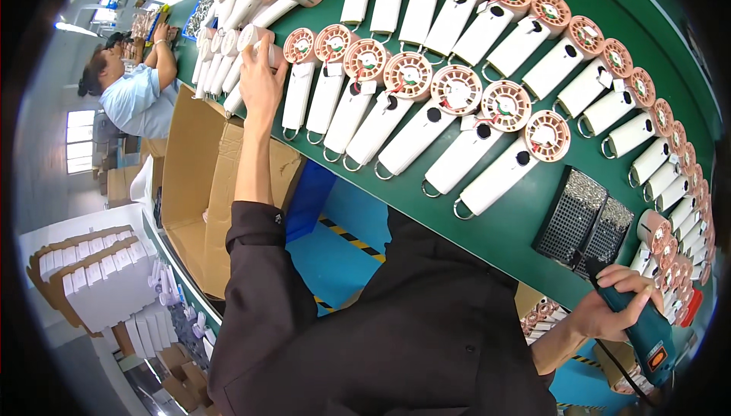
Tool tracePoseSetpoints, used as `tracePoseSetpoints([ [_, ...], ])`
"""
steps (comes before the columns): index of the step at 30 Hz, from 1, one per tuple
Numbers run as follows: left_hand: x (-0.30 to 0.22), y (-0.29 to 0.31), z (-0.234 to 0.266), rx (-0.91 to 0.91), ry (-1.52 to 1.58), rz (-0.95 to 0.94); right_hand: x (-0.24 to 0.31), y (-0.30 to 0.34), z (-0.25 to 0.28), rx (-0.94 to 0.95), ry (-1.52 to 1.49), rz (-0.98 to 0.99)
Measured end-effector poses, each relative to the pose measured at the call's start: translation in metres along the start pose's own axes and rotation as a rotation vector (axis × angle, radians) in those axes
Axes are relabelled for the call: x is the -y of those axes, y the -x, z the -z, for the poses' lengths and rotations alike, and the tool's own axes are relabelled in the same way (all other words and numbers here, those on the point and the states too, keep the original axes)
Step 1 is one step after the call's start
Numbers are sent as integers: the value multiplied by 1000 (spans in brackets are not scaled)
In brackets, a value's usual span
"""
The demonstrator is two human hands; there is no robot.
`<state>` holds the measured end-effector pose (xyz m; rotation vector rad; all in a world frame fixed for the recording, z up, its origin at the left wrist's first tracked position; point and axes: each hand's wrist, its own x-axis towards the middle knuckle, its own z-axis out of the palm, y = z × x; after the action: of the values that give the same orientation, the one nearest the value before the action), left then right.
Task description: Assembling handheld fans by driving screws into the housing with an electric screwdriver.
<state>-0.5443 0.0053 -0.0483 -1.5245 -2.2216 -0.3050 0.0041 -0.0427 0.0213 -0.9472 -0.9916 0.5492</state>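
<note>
Teal casing, and it's the electric screwdriver [649, 336], gripped in the right hand [609, 313] at the table's right end, its tip down by the black screw trays [562, 227]; contact I can't tell. A careless nudge there could spill screws! Over to the left: the left hand [261, 84] curls its fingers over a pink-headed fan [251, 35], hold unclear. Between them, open-headed fans [415, 138] lie near the green table's [502, 241] edge; a sweeping sleeve could knock one off, or snag those loose red wires.
</note>
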Motion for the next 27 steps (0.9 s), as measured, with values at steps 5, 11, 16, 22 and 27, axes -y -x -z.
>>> tracePoseSetpoints([
  [5,20,-7,-9,52,194,-201,6,4,-7,-126,-54,-74],
  [11,114,-8,-12,227,424,-96,1,-1,1,-110,-129,-17],
  [16,93,10,-7,342,679,5,0,-13,13,-195,20,1],
  [22,73,27,49,368,528,388,-18,-21,4,-153,-96,22],
  [27,6,51,101,179,635,495,-36,-28,-6,-41,-21,87],
])
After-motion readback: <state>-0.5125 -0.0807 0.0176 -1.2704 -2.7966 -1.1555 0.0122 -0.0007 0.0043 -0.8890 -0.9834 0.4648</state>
